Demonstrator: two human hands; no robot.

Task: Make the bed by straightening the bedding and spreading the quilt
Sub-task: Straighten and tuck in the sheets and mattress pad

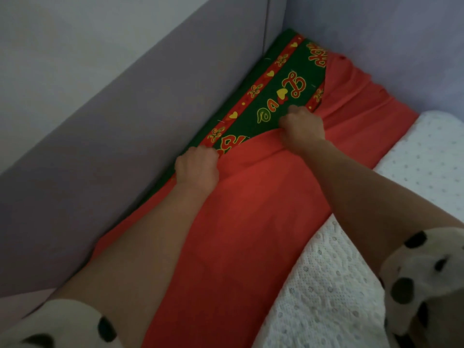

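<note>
The bed sits in a corner, hemmed by a pale lilac padded panel (125,96) on the left and a wall of the same tint behind. Along the panel lies a green patterned cloth (283,79) (red borders, yellow hearts, the word "Love"). A red sheet (251,209) overlaps its near side, wrinkled toward the corner. The left hand (197,168) and right hand (302,126) are both curled tight, gripping the red sheet's upper edge. A white eyelet cover (334,285) lies beside the sheet on the right.
</note>
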